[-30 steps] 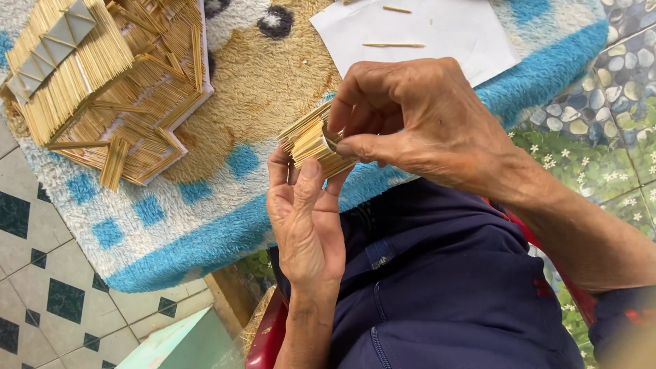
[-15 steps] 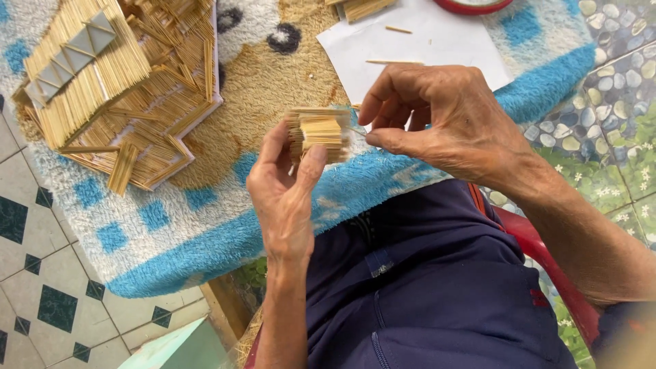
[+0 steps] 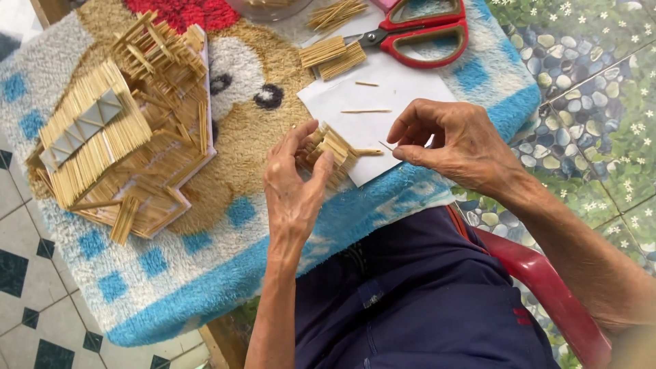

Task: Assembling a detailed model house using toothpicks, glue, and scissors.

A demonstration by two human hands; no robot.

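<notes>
Here left hand (image 3: 295, 179) pinches stick bundle (image 3: 333, 152); right hand (image 3: 456, 142), fingers curled, pinches thin stick (image 3: 387, 145).

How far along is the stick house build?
Done: stick house on the rug has a thatched roof and walls. In hand: left hand holds a small stick assembly; right hand pinches near a single stick. Left: loose sticks on the paper and cut bundles by the scissors remain unused.

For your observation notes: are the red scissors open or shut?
Shut: the red scissors lie with both handle loops together and the blades closed.
</notes>
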